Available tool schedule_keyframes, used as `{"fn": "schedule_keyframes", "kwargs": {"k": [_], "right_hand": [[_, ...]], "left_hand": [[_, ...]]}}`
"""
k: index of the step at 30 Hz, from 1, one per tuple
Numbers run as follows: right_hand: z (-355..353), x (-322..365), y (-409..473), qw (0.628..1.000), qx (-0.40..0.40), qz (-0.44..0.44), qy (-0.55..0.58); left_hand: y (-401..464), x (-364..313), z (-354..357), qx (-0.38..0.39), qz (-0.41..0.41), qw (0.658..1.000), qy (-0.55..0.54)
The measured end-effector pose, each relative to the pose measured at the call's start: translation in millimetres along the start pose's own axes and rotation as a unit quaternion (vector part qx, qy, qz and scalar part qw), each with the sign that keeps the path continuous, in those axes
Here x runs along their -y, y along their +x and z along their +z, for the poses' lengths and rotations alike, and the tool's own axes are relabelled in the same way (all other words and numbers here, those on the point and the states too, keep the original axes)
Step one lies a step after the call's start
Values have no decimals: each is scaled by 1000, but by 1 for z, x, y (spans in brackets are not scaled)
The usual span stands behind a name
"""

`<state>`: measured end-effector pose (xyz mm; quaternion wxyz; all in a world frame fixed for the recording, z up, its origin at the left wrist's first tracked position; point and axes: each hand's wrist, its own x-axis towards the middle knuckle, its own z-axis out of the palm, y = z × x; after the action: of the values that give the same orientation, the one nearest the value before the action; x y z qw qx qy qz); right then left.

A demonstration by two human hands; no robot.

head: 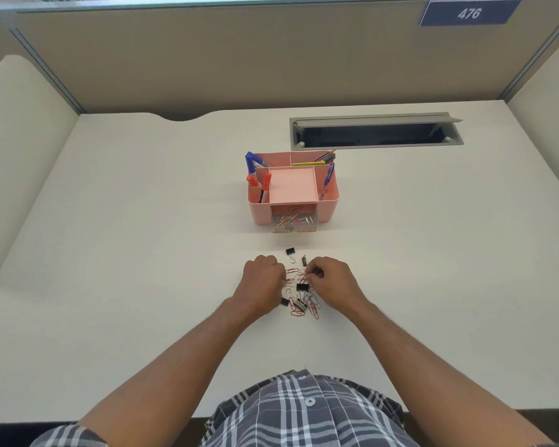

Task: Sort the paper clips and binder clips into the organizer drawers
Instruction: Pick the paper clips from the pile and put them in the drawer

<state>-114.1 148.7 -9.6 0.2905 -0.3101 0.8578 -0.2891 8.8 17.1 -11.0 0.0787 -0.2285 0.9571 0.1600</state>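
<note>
A pile of red and silver paper clips (304, 304) mixed with black binder clips (302, 287) lies on the white desk between my hands. My left hand (261, 280) rests at the pile's left edge with fingers curled onto clips. My right hand (329, 279) pinches a red paper clip (307, 271) at the pile's top right. One black binder clip (290, 253) lies apart just beyond the pile. The pink organizer (331, 201) stands farther back, its clear drawer (293, 222) pulled open with several paper clips inside.
Blue and red markers (259, 179) and pens stand in the organizer's side compartments. A grey cable tray (375, 132) with its lid raised is set into the desk at the back right. Beige partition walls enclose the desk.
</note>
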Motion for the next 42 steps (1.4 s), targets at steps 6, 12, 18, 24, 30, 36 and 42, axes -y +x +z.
{"fn": "schedule_keyframes", "kwargs": {"k": [6, 12, 18, 24, 30, 36, 42], "right_hand": [[-14, 10, 0, 997, -31, -1, 73], [-50, 54, 19, 980, -134, -70, 129], [-58, 80, 50, 985, -138, -98, 26], [-59, 79, 47, 984, -133, -115, 31], [-49, 47, 15, 991, -73, -113, -16], [-15, 8, 3, 964, 112, -86, -224], [0, 1, 4, 963, 79, -115, -228]], "left_hand": [[2, 3, -23, -65, -29, 990, -119], [21, -3, -67, -172, -51, 959, -217], [52, -10, -85, -172, -53, 968, -176], [47, -10, -83, -194, -24, 962, -192], [11, -4, -41, -144, 19, 977, -157], [1, -1, 1, -35, 74, 997, -4], [11, -4, 4, -21, 74, 996, 45]]}}
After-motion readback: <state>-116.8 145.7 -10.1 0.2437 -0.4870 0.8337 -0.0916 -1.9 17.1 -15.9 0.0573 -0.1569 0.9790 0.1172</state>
